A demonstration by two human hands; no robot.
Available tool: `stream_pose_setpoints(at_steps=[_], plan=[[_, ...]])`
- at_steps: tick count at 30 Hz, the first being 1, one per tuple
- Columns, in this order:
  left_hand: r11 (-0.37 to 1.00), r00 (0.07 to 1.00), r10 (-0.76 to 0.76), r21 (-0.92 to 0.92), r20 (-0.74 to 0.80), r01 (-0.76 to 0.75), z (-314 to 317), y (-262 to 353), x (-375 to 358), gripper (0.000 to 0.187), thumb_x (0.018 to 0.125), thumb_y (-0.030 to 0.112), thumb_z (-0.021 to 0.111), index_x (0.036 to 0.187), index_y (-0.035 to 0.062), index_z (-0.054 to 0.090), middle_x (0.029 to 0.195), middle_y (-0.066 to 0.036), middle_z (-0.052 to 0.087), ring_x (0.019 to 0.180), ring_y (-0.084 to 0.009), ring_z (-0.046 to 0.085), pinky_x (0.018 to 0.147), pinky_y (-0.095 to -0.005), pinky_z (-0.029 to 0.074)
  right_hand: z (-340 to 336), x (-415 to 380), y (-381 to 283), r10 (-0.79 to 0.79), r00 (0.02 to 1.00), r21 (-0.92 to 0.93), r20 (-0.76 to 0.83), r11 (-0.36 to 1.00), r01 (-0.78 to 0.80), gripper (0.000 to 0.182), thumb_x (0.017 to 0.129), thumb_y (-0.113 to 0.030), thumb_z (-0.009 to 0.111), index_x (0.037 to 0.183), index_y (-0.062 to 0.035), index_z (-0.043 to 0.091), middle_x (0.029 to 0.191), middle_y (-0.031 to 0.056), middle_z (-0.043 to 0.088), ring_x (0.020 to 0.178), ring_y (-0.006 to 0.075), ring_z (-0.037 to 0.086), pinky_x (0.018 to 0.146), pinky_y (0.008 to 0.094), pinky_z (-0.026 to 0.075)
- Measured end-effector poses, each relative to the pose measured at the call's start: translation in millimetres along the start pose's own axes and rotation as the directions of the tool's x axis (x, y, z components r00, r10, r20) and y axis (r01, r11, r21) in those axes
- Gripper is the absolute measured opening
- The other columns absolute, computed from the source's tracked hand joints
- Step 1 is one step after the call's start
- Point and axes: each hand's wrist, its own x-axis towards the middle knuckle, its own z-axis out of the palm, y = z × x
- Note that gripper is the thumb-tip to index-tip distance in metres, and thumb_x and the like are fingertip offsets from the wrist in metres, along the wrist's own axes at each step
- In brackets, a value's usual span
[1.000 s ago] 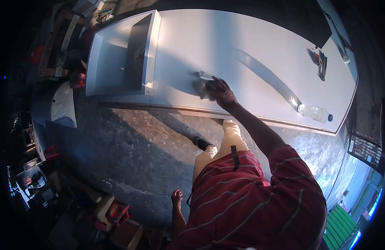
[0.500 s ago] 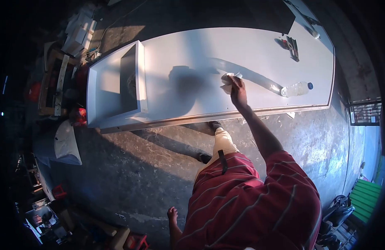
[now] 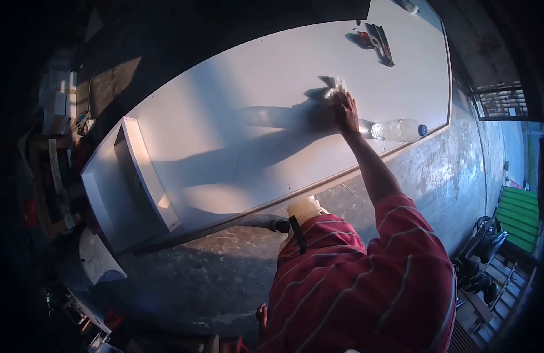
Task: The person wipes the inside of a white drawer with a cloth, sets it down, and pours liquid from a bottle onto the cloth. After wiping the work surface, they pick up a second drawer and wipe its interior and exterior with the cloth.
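My right hand (image 3: 346, 115) presses a crumpled white rag (image 3: 335, 88) onto the large white panel (image 3: 272, 70); the rag sticks out past the fingertips. Just right of the wrist, a clear plastic bottle with a dark blue cap (image 3: 398, 130) lies on its side near the panel's front edge. My left hand (image 3: 262, 313) hangs low beside my body, away from the panel. Only a small part of it shows, and its fingers are not clear.
A white open box-like frame (image 3: 130, 176) forms the panel's left end. Dark tools (image 3: 378, 44) lie on its far right part, and another small clear object (image 3: 406, 6) beyond. A green slatted item (image 3: 517, 219) stands at right. Boards (image 3: 57, 167) are at left.
My right hand has slid the rag to the right and farther across the panel, nearer the bottle. The view has turned, and my left hand is now mostly out of sight.
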Motion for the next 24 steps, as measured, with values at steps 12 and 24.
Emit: stream_pose_setpoints(at_steps=[12,24], plan=[[0.313,0.323,0.941,0.105,0.1,-0.944,-40,583,119,0.012,0.071,0.004,0.06,0.079,0.0012,0.051,0.084,-0.013,0.053,0.076,-0.0247,0.052,0.066,-0.033,0.043,-19,-73,-144,-0.189,0.96,0.323,0.208,0.94,0.115,0.042,0.079,-0.012,0.053,0.121,-0.0126,0.052,0.131,0.0143,0.041,0.127,0.0334,0.033,0.103,0.0528,0.027],[-0.038,-0.038,0.988,-0.003,0.149,-0.999,226,767,43,0.091,0.058,0.024,0.081,0.13,0.0019,0.03,0.124,-0.02,0.04,0.117,-0.0374,0.039,0.099,-0.0446,0.033,42,-120,-95,0.073,0.983,0.257,0.17,0.96,-0.116,0.038,0.084,-0.024,0.049,0.12,-0.0186,0.056,0.137,0.0208,0.032,0.133,0.039,0.019,0.108,0.0542,0.017]])
